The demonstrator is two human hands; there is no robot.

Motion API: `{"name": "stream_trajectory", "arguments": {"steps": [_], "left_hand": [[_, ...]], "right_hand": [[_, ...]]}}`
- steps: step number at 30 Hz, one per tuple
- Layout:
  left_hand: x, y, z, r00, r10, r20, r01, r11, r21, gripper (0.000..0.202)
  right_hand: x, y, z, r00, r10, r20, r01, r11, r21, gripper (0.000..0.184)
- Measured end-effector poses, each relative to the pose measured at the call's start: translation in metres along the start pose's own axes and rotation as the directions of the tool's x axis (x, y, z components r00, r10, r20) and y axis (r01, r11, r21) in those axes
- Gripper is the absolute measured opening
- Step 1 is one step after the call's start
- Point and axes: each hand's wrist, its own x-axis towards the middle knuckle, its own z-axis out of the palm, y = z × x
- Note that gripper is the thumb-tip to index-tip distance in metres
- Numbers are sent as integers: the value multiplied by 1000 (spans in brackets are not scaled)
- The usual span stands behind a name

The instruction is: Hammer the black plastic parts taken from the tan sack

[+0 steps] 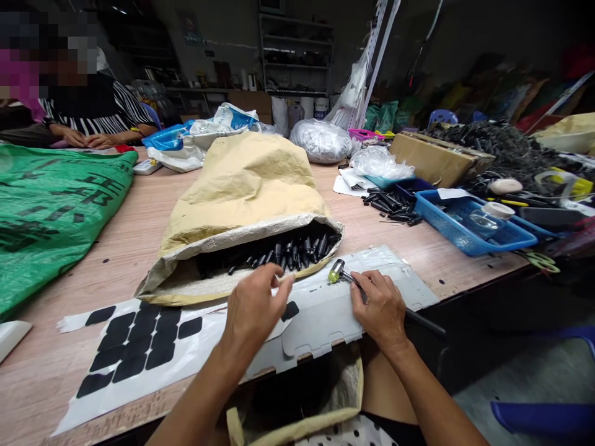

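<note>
My right hand (382, 305) is closed around the handle of a small hammer (335, 272) with a metal head and a yellow-green face. The hammer's dark handle runs out below the hand to the right. It is held over a grey-white board (320, 322) at the table's front edge. My left hand (255, 303) is at the mouth of a tan woven sack (246, 179), fingers curled with the thumb close to the index finger. Whatever they hold, if anything, is hidden. Several black tube-like parts (297, 251) lie inside the sack's opening.
White sheets with black rounded squares (132, 337) lie left of the board. A green sack (60, 217) lies far left; a blue basket (469, 238) and loose black parts (390, 204) lie right. Another open sack (360, 378) sits at my lap. Across the table sits a person (106, 111).
</note>
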Motion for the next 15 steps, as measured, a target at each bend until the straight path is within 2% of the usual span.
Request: {"name": "stream_trajectory", "arguments": {"steps": [2,4,6,10,15], "left_hand": [[34,-4,6,994,-64,-83,72,992,103,29],[58,-8,13,988,-125,-87,139,973,184,35],[72,-12,19,984,-169,-63,179,956,231,39],[78,-16,22,984,-171,-41,176,959,223,34],[71,-20,15,990,-136,-35,140,977,160,22]], "right_hand": [[0,0,0,1000,7,3,-7,1000,3,26],[0,0,0,1000,11,4,-11,1000,8,25],[1,0,0,1000,14,5,-14,1000,13,25],[1,0,0,1000,13,10,-13,1000,15,25],[1,1,1,1000,0,3,-1,1000,21,25]]}}
